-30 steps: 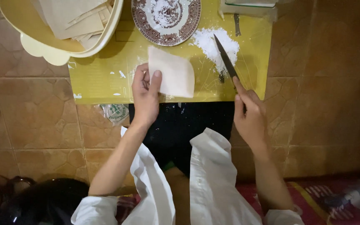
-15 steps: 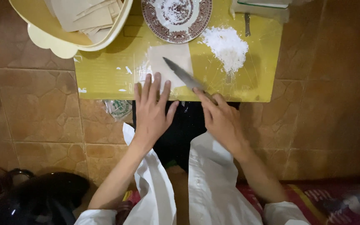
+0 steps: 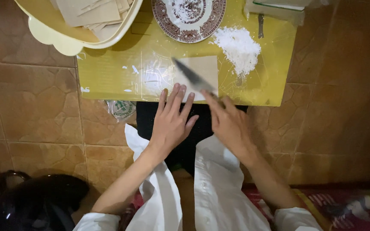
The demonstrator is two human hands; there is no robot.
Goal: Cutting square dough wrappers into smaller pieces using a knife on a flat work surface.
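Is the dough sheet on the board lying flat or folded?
Flat. The dough sheet lies spread as one square on the yellow board, no edge turned over; the knife blurs across part of it.

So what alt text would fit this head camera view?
A person's right hand holds a knife over a pale dough sheet on a yellow board, left hand resting at the sheet's near edge. A flour pile and patterned plate lie beyond.
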